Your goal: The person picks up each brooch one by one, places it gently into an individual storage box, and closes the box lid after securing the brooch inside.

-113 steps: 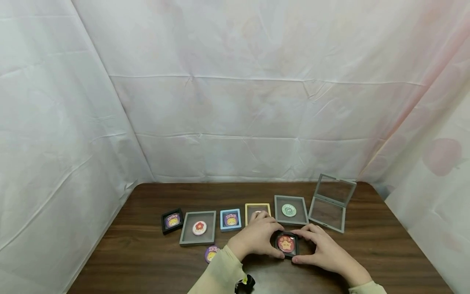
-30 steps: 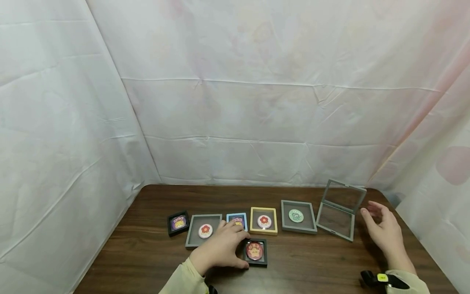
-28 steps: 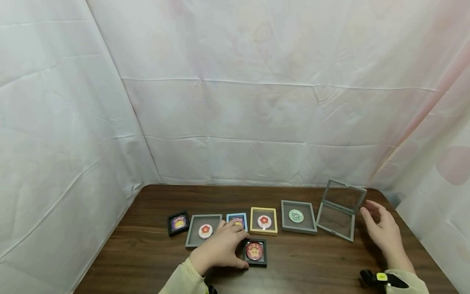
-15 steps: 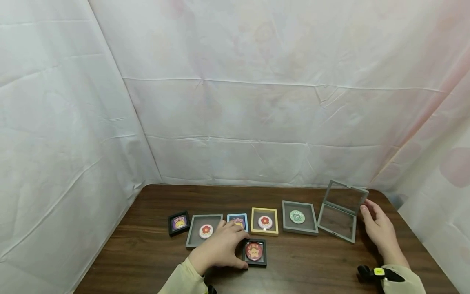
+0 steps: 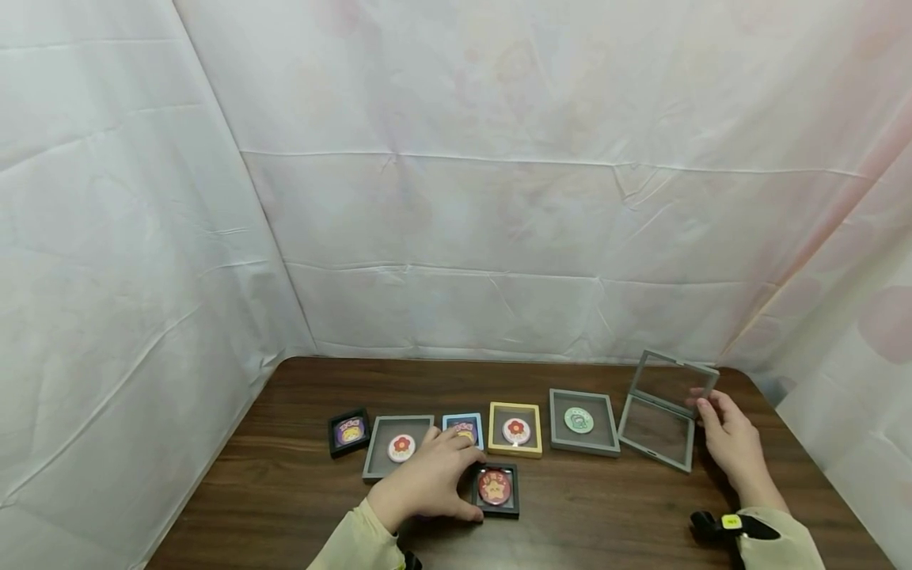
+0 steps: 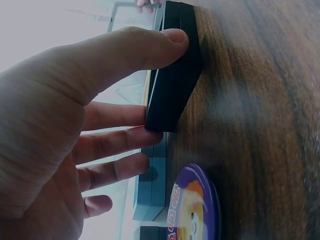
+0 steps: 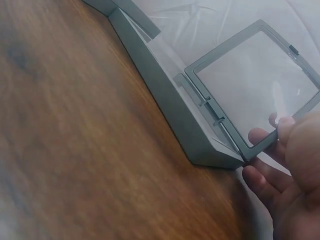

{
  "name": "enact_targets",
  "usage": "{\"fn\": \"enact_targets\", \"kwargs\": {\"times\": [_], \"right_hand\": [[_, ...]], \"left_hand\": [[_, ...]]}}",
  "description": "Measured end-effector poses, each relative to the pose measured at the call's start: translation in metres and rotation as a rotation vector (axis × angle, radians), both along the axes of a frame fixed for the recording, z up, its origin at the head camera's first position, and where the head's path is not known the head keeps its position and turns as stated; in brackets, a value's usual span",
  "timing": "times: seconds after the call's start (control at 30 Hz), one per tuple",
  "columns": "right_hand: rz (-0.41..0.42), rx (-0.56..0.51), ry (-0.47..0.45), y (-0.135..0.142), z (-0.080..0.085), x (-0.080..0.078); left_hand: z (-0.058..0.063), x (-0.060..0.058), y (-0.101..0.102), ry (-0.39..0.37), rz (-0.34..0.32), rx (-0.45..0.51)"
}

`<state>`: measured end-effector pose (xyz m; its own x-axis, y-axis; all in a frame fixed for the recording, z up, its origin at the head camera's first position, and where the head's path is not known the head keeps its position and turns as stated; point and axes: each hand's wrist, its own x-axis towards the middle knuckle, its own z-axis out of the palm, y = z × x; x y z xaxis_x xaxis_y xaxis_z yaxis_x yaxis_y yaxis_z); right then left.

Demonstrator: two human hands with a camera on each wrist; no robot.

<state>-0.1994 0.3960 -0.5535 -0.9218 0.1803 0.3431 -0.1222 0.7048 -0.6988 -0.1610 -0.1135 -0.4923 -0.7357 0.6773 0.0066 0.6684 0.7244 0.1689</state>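
My left hand point(image 5: 431, 483) pinches the sides of a small black display case point(image 5: 513, 507) between thumb and fingers. A red badge point(image 5: 494, 487) with a yellow star shows inside it, flat on the table. At the right, my right hand point(image 5: 734, 439) pinches the raised lid point(image 7: 227, 80) of a grey display case point(image 5: 663, 453) that stands hinged apart, its lid tilted up and clear film in it. A loose purple badge point(image 6: 192, 205) lies on the wood near my left hand; in the head view it is hidden behind the hand and sleeve.
Left to right behind the hands stand a black case point(image 5: 332, 446) with a purple badge, a grey case point(image 5: 385, 473) with a flower badge, a blue case point(image 5: 475, 423), a yellow case point(image 5: 523, 453) and a grey case point(image 5: 603, 412) with a green badge. White cloth point(image 5: 456, 214) hangs behind the table.
The black case with the star badge has moved left with my left hand. My right hand let go of it, moved right and took hold of the grey lid.
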Motion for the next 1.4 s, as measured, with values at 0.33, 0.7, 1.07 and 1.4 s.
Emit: {"fn": "enact_targets", "kwargs": {"times": [0.33, 0.7, 1.07, 1.4], "right_hand": [[-0.003, 0.028, 0.020, 0.003, 0.002, 0.008], [0.023, 0.018, 0.029, 0.003, 0.001, 0.017], [0.020, 0.022, 0.037, 0.000, 0.001, 0.022], [0.034, 0.023, 0.056, -0.004, 0.003, 0.026]], "left_hand": [[-0.002, -0.001, -0.001, -0.009, -0.005, 0.007], [0.003, 0.002, -0.006, -0.027, -0.003, 0.035], [0.010, 0.017, -0.049, 0.033, 0.019, 0.145], [0.015, 0.036, -0.075, 0.062, -0.003, 0.120]]}}
